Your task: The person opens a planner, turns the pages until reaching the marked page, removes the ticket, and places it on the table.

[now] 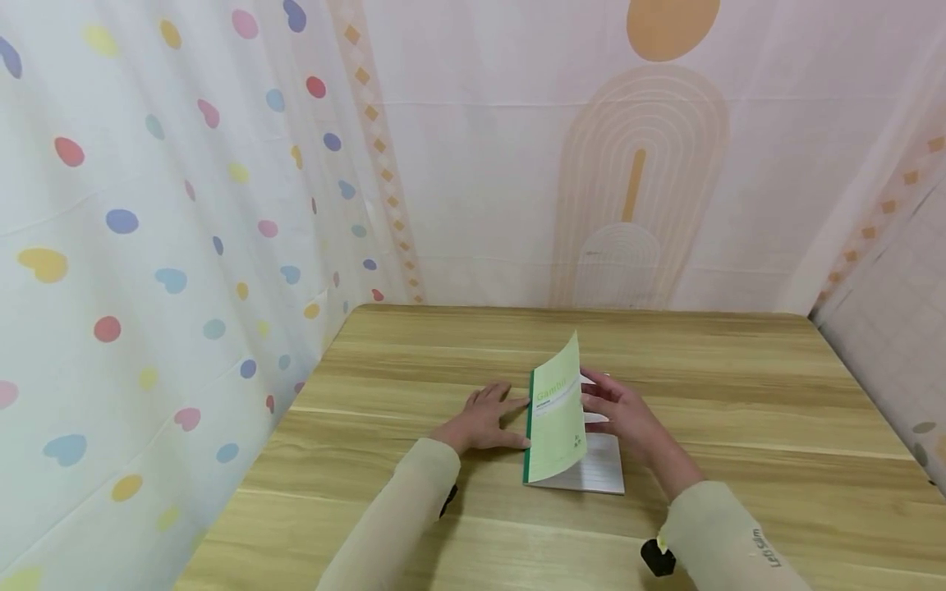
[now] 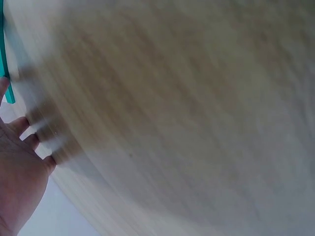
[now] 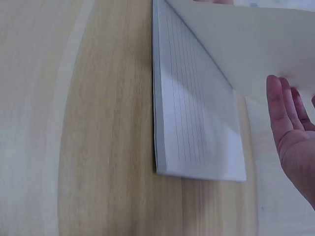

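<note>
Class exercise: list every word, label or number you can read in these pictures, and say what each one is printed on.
"Gam…", green heading on the notebook's lifted cover; the rest is cut off.
Small lines under that heading: too small to read.
"LEO Sam", roughly, on the right sleeve; blurred, uncertain.
Lined page: ruled lines only, no writing.

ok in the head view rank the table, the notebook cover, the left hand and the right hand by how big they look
1. table, by far the largest
2. notebook cover, the raised green sheet
3. left hand and right hand: they look about alike, so no ranking between them
</note>
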The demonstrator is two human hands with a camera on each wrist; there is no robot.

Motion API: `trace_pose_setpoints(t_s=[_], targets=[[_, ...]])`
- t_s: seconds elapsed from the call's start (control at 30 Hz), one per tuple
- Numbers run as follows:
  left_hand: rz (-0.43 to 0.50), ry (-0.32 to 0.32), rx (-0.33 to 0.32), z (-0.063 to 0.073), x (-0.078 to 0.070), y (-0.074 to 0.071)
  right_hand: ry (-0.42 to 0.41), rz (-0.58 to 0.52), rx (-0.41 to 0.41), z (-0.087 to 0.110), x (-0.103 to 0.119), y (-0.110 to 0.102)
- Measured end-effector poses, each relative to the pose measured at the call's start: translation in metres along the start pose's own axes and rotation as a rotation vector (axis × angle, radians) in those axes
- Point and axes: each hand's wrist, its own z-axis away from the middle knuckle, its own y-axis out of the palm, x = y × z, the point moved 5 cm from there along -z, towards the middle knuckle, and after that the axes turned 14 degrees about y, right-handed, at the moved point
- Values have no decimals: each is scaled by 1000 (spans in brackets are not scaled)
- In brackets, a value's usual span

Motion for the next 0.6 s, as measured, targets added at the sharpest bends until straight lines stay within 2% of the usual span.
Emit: trace_pose_setpoints(t_s=[0.6], targets=[[3, -2, -13, 4, -2, -2, 3, 52, -13, -11, -3, 30]])
